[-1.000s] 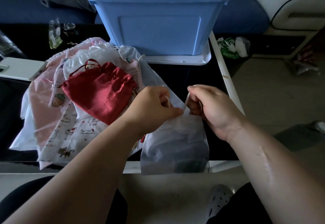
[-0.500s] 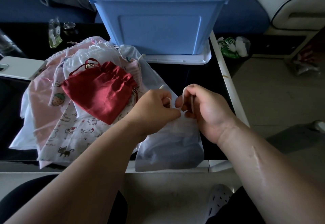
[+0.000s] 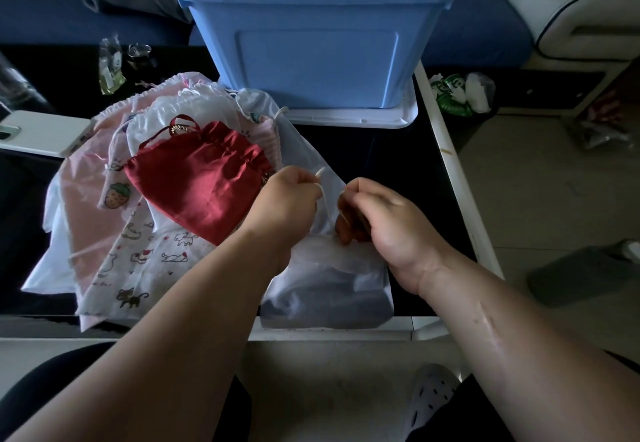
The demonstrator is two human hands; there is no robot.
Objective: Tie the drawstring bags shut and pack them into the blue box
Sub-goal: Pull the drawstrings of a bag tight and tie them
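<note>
The person works on a pale see-through bag (image 3: 329,285) lying at the table's six o'clock edge; the left hand (image 3: 287,199) pinches one end of its white cord (image 3: 323,195), and the right hand (image 3: 384,223) is closed on the other end, so the knot seems only half made. The blue box (image 3: 311,32) stands at twelve o'clock; the part of its inside that shows holds nothing, so packing has likely not begun. A red pouch (image 3: 204,185) tops a pile of printed bags (image 3: 138,244) at nine o'clock, all waiting; whether the pouch is knotted is unclear. The cord's crossing hides between the fingers; the box floor is cut off.
</note>
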